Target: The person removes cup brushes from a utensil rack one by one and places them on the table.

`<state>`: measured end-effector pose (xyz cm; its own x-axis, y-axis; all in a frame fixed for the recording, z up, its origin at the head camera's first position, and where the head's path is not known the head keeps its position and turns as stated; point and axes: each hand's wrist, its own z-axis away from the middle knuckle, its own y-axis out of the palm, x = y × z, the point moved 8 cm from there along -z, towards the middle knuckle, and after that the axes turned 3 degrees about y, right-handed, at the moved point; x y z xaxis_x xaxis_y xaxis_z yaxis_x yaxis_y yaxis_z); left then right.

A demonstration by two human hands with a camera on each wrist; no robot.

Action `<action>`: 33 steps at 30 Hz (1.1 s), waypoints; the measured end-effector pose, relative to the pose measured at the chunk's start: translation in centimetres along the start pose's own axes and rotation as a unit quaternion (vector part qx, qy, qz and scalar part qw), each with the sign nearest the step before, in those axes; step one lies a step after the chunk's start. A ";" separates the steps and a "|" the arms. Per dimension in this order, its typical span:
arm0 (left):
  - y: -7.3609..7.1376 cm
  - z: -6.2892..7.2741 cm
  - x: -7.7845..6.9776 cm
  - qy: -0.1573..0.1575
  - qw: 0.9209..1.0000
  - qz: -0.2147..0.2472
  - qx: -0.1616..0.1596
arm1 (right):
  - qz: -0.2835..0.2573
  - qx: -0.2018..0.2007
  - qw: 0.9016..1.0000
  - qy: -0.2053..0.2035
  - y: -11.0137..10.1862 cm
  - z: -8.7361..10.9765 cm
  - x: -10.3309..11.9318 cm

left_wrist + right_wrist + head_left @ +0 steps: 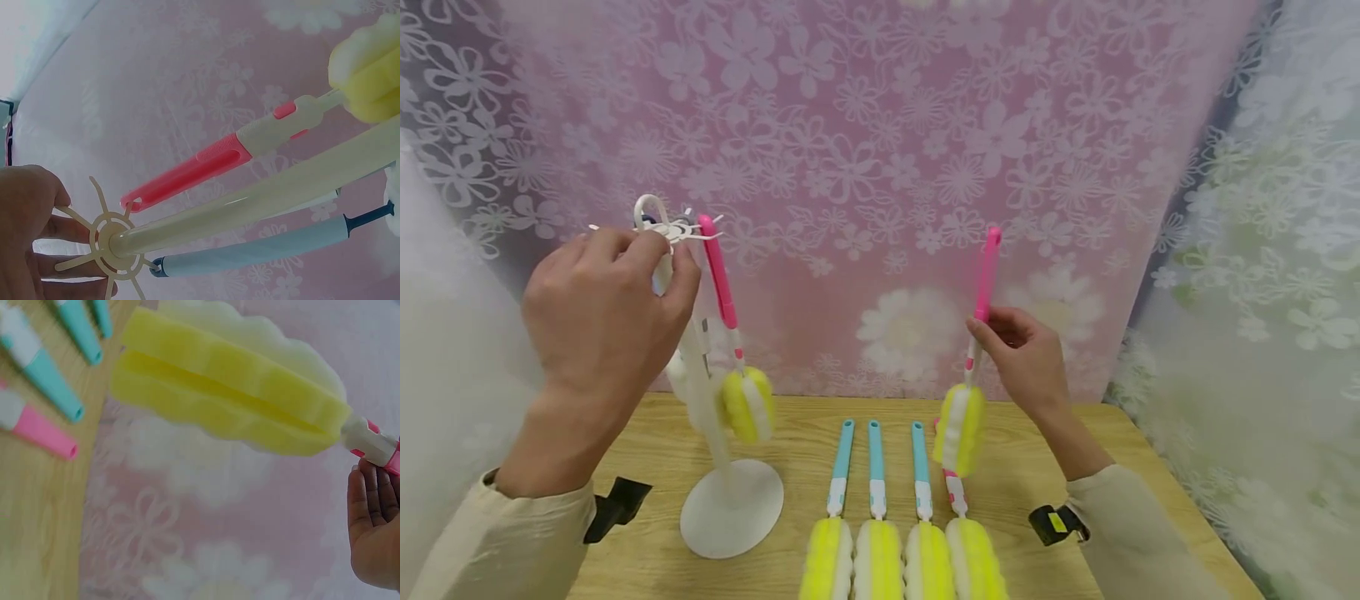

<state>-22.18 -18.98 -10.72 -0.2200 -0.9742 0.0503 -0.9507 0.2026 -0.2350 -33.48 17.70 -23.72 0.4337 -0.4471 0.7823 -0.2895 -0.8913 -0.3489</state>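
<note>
Near, side by side on the desk (805, 450): three teal-handled brushes (877, 483) and, at their right, a pink-handled brush (957, 496), sponge heads toward the near edge. Easily nudged askew by a low pass overhead.

Farther, to the right, raised clear of the desk: the right hand (1028, 358), pinching a second pink-handled brush (960, 421) low on the handle, sponge downward. Liable to swivel, given so slender a pinch, or to drop onto the row if loosely held.

To the left: a slim white stand (706, 400) on a round base, with the left hand (613, 308) gripping its pronged top. Could tip or twist if pulled sideways, being tall and narrow.

Hung there by the handle holes: a third pink-handled brush (727, 308) and a blue-handled brush (256, 250). Might swing or unhook after a jolt.

Farthest: a flowered curtain (850, 125).
</note>
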 end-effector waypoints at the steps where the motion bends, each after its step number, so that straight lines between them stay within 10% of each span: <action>1: 0.0 0.0 0.0 -0.001 1.000 0.000 0.000 | 0.014 -0.005 1.000 0.008 -0.8 0.2 -0.9; 12: 0.0 -0.1 -0.3 0.015 1.000 -0.013 0.015 | 0.075 0.047 0.980 0.176 -5.2 4.0 -10.3; 23: 0.2 0.2 -0.2 0.000 1.000 -0.003 0.011 | 0.072 0.155 0.940 0.294 -2.4 8.4 -18.2; 33: 0.2 0.1 -0.2 0.002 1.000 -0.010 0.011 | 0.119 0.176 0.926 0.313 0.1 9.8 -21.6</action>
<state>-22.28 -18.77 -10.89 -0.2014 -0.9778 0.0584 -0.9500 0.1805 -0.2547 -34.52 26.51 -45.67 -0.2185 -0.6009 0.7689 0.0313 -0.7918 -0.6099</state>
